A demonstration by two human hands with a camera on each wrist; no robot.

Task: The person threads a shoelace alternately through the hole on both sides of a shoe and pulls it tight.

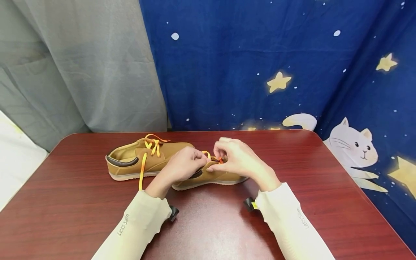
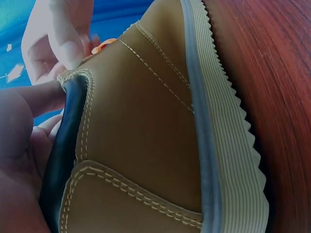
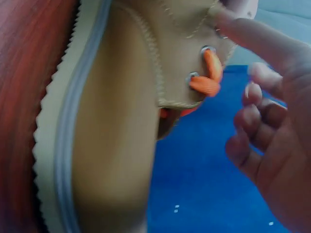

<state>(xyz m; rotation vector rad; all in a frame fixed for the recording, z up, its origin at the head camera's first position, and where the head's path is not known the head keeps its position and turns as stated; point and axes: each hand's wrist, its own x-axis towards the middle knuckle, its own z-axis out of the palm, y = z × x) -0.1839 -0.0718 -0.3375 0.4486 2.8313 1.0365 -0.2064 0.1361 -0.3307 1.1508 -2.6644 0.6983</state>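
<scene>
A tan shoe [image 1: 208,177] with an orange lace stands on the table, its toe to the right. My left hand [image 1: 186,163] is at its opening, fingers curled, seeming to pinch the yellow-orange shoelace [image 1: 206,153] by the top eyelets; the fingertips are partly hidden. My right hand [image 1: 238,158] arches over the laced part. In the right wrist view one digit touches the flap near the top eyelet, while the other fingers bend loosely, apart from the shoe. Orange lace [image 3: 209,80] runs through the two lower eyelets.
A second tan shoe [image 1: 154,164] stands behind and to the left, with yellow-orange laces, one end hanging down its side onto the reddish-brown table [image 1: 81,209]. Grey [image 1: 107,65] and blue [image 1: 227,65] curtains hang behind the table's far edge.
</scene>
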